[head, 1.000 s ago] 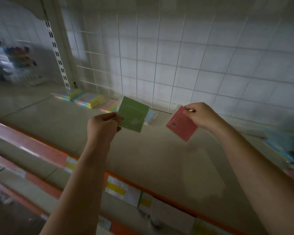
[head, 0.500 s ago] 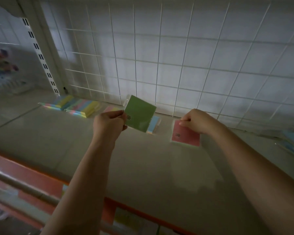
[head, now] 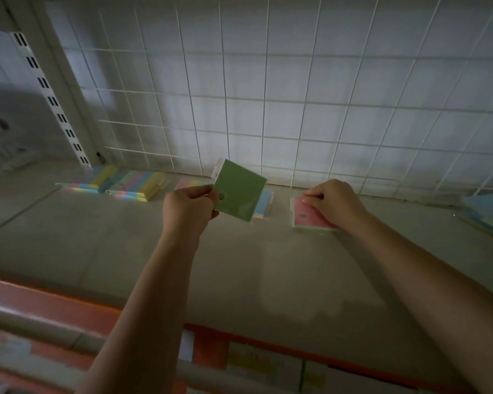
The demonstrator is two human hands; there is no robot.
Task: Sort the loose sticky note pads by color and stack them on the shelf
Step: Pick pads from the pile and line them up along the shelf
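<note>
My left hand [head: 190,209] pinches a green sticky note pad [head: 238,194] by its left edge and holds it tilted above the grey shelf [head: 239,265]. My right hand [head: 335,204] lies on a pink pad [head: 309,216] that sits flat on the shelf near the back, fingertips curled over its far edge. A pale green layer shows under the pink pad. Behind the green pad a blue pad [head: 264,204] lies on the shelf, mostly hidden.
Multicolour pad packs [head: 131,182] and a pink-yellow pad [head: 191,183] lie at the back left. Blue packs [head: 487,211] sit at the far right. A white wire grid [head: 268,109] backs the shelf. An orange price rail [head: 256,345] edges its front.
My right hand has brought the pink pad down from the air onto the shelf near the back. My left hand stays raised with the green pad.
</note>
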